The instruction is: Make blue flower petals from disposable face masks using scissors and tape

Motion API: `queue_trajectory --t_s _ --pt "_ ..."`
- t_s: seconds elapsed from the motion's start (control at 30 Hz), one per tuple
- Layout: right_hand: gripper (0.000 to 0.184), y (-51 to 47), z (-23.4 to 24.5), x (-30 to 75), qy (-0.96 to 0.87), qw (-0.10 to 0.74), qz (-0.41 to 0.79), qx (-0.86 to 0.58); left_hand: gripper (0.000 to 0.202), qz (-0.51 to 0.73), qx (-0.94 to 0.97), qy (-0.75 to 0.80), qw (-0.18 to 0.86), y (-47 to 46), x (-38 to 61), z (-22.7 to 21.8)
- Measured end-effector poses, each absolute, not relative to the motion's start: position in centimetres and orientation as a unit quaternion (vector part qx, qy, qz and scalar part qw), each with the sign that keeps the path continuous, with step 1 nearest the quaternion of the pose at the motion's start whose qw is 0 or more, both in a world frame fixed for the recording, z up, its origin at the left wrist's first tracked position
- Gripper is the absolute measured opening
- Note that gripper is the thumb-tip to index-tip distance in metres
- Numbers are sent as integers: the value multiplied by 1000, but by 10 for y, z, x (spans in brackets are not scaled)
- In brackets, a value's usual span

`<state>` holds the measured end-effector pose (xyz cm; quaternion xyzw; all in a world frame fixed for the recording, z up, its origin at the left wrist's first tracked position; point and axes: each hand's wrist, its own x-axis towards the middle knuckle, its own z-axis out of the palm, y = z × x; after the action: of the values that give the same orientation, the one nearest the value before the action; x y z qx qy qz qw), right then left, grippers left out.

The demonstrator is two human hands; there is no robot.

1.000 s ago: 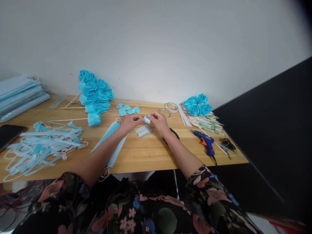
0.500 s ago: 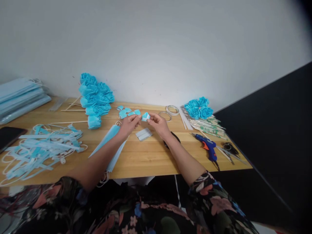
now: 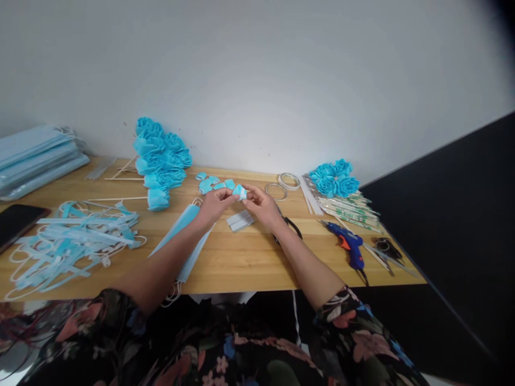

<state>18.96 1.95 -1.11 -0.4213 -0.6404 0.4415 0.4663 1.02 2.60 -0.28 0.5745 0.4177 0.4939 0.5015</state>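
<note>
A small blue-and-white piece of mask fabric (image 3: pixel 240 192) is pinched between my two hands above the table. My left hand (image 3: pixel 214 207) has its thumb and fingertips closed on the near left edge of the piece. At its right side, my right hand (image 3: pixel 262 206) grips it with thumb and forefinger. Just behind them lie several cut blue fabric petals (image 3: pixel 205 186). Below the hands a folded whitish-grey piece (image 3: pixel 240 220) rests on the wood. Black-handled scissors (image 3: pixel 296 227) are partly hidden under my right wrist, and blue face masks (image 3: pixel 177 225) lie beneath my left forearm.
Blue fabric roses (image 3: pixel 161 161) stand at the back left, more roses (image 3: pixel 335 178) at the back right over wrapped sticks (image 3: pixel 354 210). A glue gun (image 3: pixel 349 244), tape rolls (image 3: pixel 288 181), a heap of cut mask strips (image 3: pixel 76 241), a phone (image 3: pixel 20 224) and packed masks (image 3: pixel 38 161) surround the hands.
My left fingers have come closer to the right ones, and the small fabric piece is turned and folded differently between them. The whole view has shifted slightly.
</note>
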Motion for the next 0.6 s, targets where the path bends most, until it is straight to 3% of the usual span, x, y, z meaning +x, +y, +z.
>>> queue_trajectory --t_s 0.6 --pt "49 16 0 189 -599 515 431 -437 48 431 641 400 493 27 9 -8"
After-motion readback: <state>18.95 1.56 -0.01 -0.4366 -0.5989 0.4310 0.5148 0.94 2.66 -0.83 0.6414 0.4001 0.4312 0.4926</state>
